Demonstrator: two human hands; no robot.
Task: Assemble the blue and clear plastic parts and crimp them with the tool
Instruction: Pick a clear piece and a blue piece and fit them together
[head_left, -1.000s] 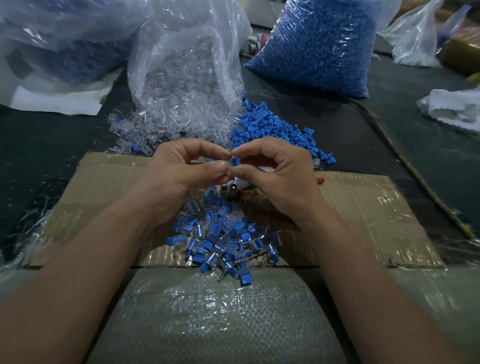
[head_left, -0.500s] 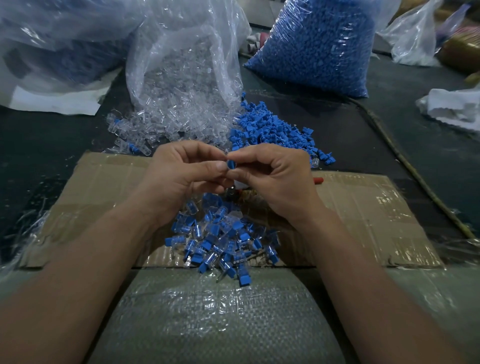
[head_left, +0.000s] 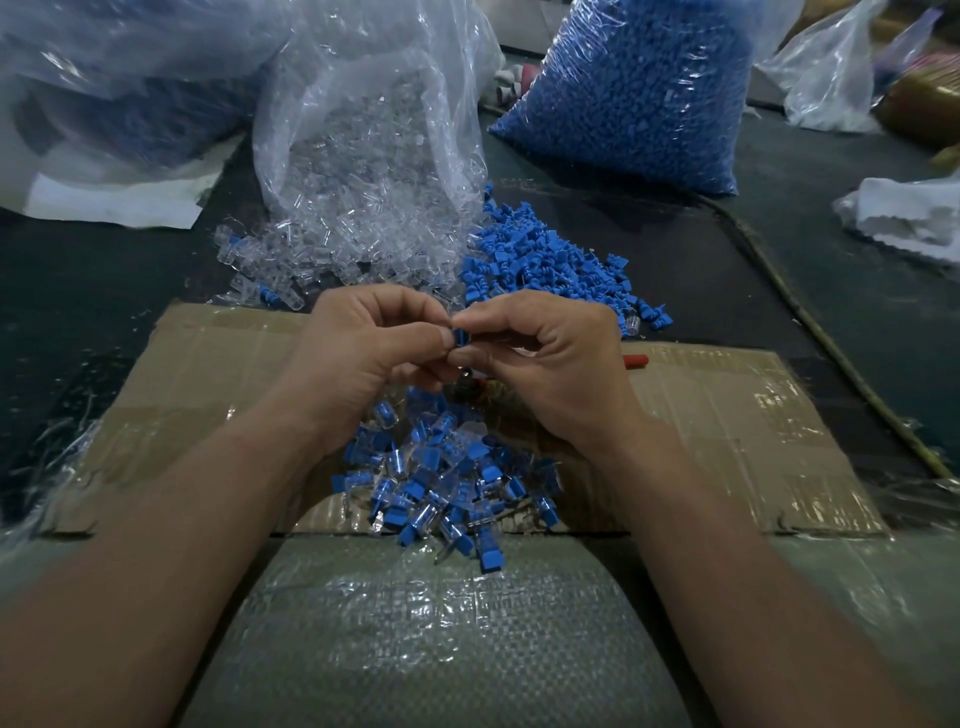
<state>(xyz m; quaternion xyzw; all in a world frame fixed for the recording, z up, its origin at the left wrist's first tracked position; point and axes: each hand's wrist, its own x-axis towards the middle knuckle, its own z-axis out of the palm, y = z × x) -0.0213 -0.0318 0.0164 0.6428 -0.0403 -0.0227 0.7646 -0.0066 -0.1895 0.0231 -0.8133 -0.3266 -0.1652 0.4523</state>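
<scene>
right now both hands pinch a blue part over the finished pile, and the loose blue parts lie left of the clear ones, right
No: the head view shows the loose blue parts lying right of the clear ones. The left hand and right hand do pinch a blue part over the finished pile.

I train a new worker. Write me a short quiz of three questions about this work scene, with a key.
1. True or false: the left hand and the right hand both pinch the small blue plastic part.
2. The heap of finished blue-and-clear pieces lies mostly on: A) the flat brown cardboard sheet; B) a metal tray; C) a wooden crate.
3. Fill in: the loose blue plastic parts lie to the ___ of the spilled clear plastic parts.
Key: 1 true; 2 A; 3 right.
</scene>
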